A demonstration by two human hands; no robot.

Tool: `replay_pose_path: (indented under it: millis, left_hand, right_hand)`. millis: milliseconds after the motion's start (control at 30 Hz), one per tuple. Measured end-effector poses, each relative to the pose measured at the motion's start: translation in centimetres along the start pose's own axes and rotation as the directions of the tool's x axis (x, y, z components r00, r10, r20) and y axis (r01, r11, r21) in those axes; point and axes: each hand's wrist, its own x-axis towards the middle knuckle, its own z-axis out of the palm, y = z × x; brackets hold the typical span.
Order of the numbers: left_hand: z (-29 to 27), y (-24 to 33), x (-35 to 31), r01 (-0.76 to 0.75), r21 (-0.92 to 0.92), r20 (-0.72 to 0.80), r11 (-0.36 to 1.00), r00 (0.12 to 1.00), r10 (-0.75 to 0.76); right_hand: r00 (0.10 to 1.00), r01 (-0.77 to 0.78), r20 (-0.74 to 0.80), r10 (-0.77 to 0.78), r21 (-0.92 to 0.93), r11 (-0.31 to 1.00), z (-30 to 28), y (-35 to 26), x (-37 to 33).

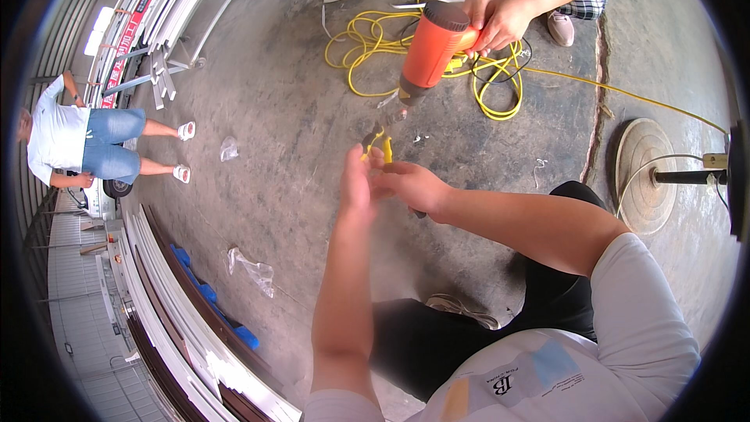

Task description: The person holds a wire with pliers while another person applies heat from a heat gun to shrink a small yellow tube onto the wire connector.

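My two hands meet near the middle of the head view. My right hand point(410, 186) is closed round a small hand tool with a yellow part point(387, 150) above the fingers and a dark end below the palm; its exact kind is unclear. My left hand point(357, 180) is beside it, fingers pinched at a small dark-and-yellow piece point(373, 141), partly blurred. Just above them is the dark nozzle of an orange heat gun point(431, 51), angled down toward my fingertips. A co-worker's hands point(500, 22) hold it by the handle.
A yellow cable point(367, 39) lies coiled on the concrete floor point(289, 125) behind the heat gun. A round stand base point(647, 176) is at right. Plastic scraps point(251, 272) and long profiles point(176, 305) lie left. Another person point(86, 137) stands far left, near a metal rack point(187, 23).
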Motion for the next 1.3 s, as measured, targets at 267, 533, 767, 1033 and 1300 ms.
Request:
replay_pose_path:
  millis: [267,533,767,1033,1300]
  left_hand:
    - [-0.3,-0.4,0.2,0.040,-0.041,0.024,0.998,0.999,-0.039]
    - [-1.0,-1.5,0.6,-0.017,0.001,0.033,1.000,0.999,0.017]
    - [0.1,-1.6,0.3,-0.090,0.170,-0.008,0.981,0.996,0.093]
    - [-0.3,-1.3,-0.2,-0.148,0.358,0.059,0.922,0.989,0.136]
    - [-0.1,-0.9,-0.9,-0.305,0.948,0.310,-0.090,0.825,0.473]
  right_hand:
    - [0.994,-0.065,0.079,0.073,-0.095,0.993,-0.7,-0.8,-0.7]
    - [0.992,-0.081,0.084,0.092,-0.129,0.988,-0.7,-0.9,-0.8]
    - [1.000,-0.004,-0.016,0.003,-0.076,0.997,-0.7,0.5,0.0]
    - [0.993,-0.078,0.084,0.087,-0.111,0.991,-0.8,-0.8,-1.2]
    - [0.994,0.040,0.106,0.019,-0.528,0.848,-2.0,2.0,0.8]
